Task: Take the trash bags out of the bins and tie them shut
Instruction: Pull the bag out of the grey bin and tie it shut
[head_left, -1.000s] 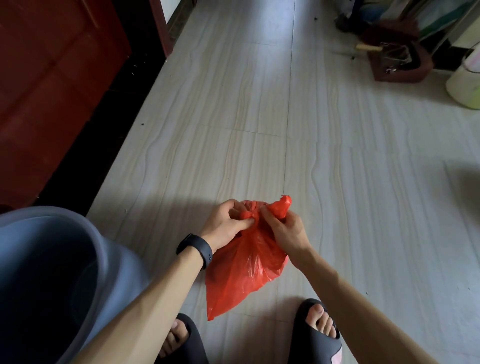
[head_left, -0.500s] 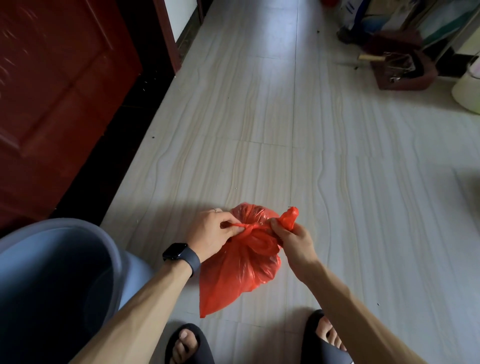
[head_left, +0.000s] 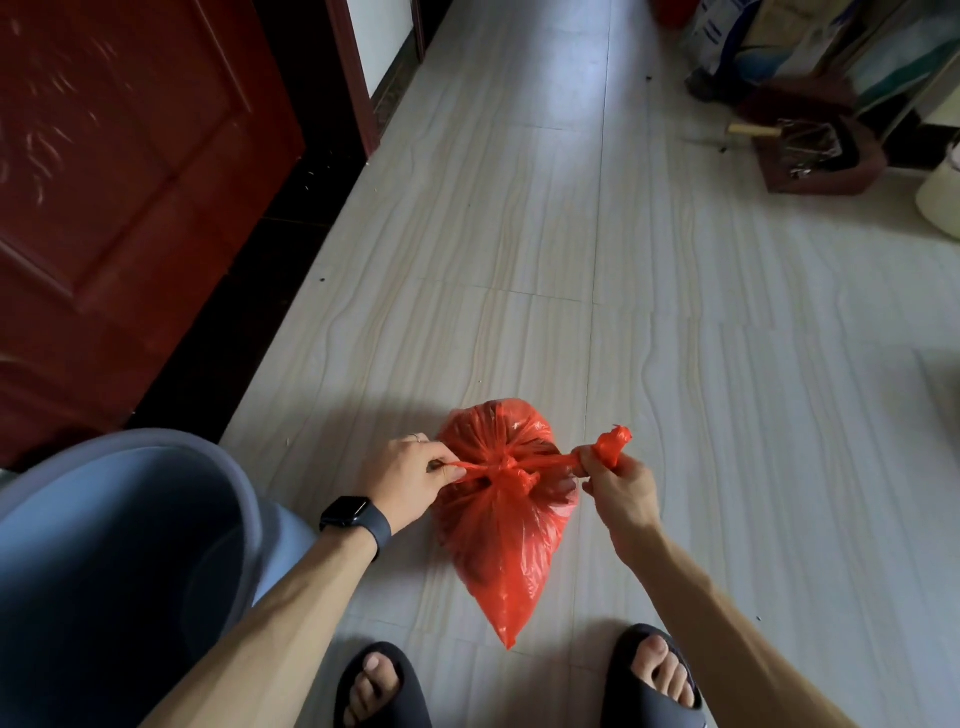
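A red plastic trash bag (head_left: 501, 540) hangs over the tiled floor between my hands, with a knot at its neck. My left hand (head_left: 408, 475) grips one twisted end of the bag on the left of the knot. The other twisted end, on the right, is gripped by my right hand (head_left: 618, 486), and its tip sticks up above my fist. Both ends are stretched taut sideways. A grey-blue bin (head_left: 244, 499) stands at the lower left, beside my left forearm.
A dark red door (head_left: 130, 182) is on the left. At the far right lie a dark red dustpan (head_left: 810, 161), a pale bucket (head_left: 940, 197) and stacked items. My two feet in dark slippers (head_left: 654, 675) stand below the bag.
My hands have moved apart, pulling the two bag ends sideways, and the knot has drawn tight. The view has tilted up a little.
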